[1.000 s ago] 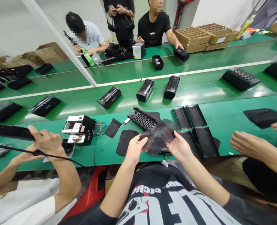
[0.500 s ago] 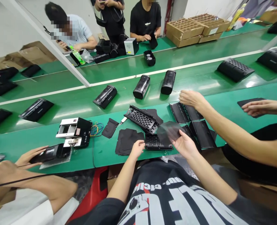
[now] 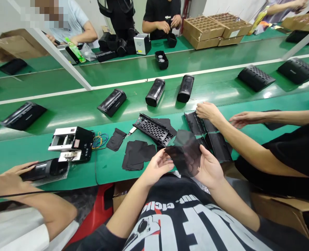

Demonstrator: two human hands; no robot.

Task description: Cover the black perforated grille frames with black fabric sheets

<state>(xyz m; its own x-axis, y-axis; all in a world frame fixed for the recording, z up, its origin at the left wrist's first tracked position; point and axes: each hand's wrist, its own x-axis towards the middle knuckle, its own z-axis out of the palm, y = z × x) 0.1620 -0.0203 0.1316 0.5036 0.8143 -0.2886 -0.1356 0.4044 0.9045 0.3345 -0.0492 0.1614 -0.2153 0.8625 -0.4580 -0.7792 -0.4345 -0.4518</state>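
Reading the head view, I have my left hand [image 3: 156, 167] and right hand [image 3: 208, 168] both on a dark see-through film sheet [image 3: 186, 153], held just above the green tabletop [image 3: 108, 176] in front of my chest. Neither hand is wide: each closes lightly on one side of the sheet, palms turned toward each other.

Handling note: I judge the sheet to be very light, thin and soft, likely to flex and slide against itself. Its edges look the safest place to hold, with a gentle pinch so it does not crease. Its surface may also mark easily.

Just beyond it lies a black grille housing [image 3: 152, 129], with a loose pile of black sheets [image 3: 136, 155] to its left. To the right are black panels [image 3: 219, 147], and a co-worker's hand [image 3: 208, 111] rests on the panels further back. A second co-worker's hand [image 3: 10, 170] sits on a black casing [image 3: 45, 170] beside a white-and-black machine [image 3: 71, 143].

Containers: a small black open box [image 3: 161, 59] holds round parts, seen only faintly on the far tabletop. The stacked cardboard trays [image 3: 203, 28] show many square compartments, but I cannot tell from here what they contain.
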